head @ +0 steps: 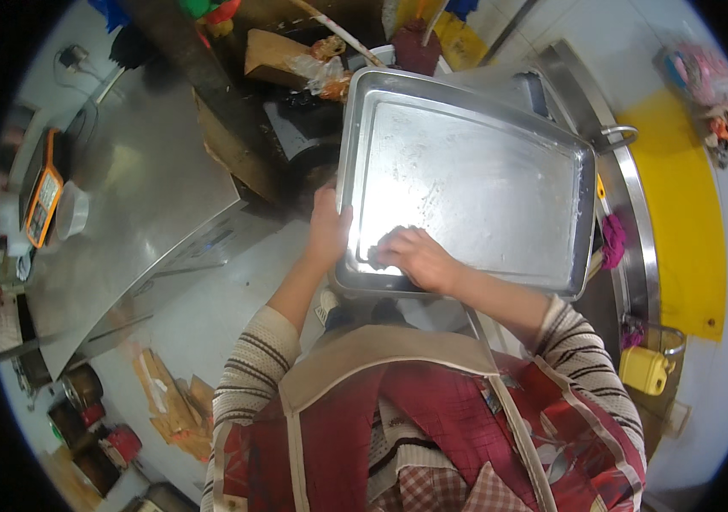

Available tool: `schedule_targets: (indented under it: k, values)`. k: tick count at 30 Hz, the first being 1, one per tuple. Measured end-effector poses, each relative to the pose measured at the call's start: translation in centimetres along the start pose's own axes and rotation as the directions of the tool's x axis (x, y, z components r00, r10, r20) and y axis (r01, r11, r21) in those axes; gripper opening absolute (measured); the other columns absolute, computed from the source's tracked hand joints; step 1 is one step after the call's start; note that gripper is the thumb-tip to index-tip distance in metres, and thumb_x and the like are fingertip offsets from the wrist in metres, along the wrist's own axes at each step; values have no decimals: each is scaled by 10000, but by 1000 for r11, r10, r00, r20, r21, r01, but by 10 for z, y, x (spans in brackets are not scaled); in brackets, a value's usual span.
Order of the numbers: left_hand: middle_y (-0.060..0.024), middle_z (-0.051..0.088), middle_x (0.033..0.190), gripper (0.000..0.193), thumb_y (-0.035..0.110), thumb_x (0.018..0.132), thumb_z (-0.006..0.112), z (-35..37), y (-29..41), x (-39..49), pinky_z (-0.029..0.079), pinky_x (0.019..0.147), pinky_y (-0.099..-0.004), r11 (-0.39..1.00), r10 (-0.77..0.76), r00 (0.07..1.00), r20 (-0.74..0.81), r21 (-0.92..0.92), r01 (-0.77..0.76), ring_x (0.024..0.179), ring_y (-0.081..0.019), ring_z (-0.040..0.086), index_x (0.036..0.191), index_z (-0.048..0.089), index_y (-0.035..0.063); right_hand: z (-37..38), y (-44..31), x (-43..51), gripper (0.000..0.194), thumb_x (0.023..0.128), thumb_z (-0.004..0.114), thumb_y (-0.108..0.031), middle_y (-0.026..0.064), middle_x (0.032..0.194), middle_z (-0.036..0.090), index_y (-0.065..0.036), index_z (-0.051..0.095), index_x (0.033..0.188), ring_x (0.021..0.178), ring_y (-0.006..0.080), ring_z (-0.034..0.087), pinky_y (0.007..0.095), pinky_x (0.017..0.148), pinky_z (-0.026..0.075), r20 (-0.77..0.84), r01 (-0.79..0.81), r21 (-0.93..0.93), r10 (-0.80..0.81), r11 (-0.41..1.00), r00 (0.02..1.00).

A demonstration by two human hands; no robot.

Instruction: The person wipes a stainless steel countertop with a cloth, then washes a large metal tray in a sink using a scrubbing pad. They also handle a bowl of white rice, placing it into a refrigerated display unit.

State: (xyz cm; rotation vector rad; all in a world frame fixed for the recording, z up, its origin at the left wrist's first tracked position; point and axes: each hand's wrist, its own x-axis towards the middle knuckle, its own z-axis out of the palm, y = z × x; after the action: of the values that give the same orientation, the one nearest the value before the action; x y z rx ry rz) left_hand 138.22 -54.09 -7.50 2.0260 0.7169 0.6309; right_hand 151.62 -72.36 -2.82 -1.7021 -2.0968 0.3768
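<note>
A large rectangular metal tray point(485, 192) is in front of me, its shiny inside facing up with dark specks and streaks on the base. My left hand point(329, 227) grips the tray's left rim, its thumb over the edge. In my right hand point(418, 253) is a dark scouring pad point(377, 255), pressed on the tray's base by the near left corner. The palm and fingers cover part of the pad, so its full shape is hidden.
To the left stands a stainless-steel table point(127, 185) with an orange-framed scale point(45, 205) and a white bowl point(73, 211). Flattened cardboard point(169, 403) lies on the floor. Right of the tray are a metal sink edge point(642, 211), a purple cloth point(612, 240) and a yellow jug point(644, 370).
</note>
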Motion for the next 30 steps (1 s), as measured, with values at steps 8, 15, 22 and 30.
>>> schedule_targets:
  k: [8,15,22,30]
  values:
    - [-223,509,1140,354,116,834,535,23,-15,23,396,958,-405,998,48,999,7,47,-48,1063,-366,517,1153,514,-35,-37,15,-8,292,684,612,22,92,1039,649,-65,677,954,1007,302,563,394,874,464,-101,-409,-86,400,909,911]
    - [-237,497,1223,397,177,838,548,17,-9,34,373,996,-419,994,-98,975,201,-18,104,1158,-387,478,1182,524,-19,20,5,-74,323,630,678,8,83,967,623,-137,710,918,967,306,563,379,878,479,-198,-427,123,444,896,874]
    - [-232,511,1147,393,218,822,593,9,-1,49,394,954,-413,972,-210,933,293,-42,232,1091,-380,499,1131,547,-21,-54,38,-184,214,750,636,-76,182,947,617,-79,687,958,889,367,586,431,830,490,-394,-953,42,882,299,259]
    - [-167,574,1050,300,185,861,600,-21,1,-38,435,861,-359,1000,-22,935,354,7,21,973,-275,565,1052,588,-47,9,-73,-21,458,717,724,-184,161,1210,540,-63,603,1141,1052,357,531,418,918,451,-24,-358,152,365,921,931]
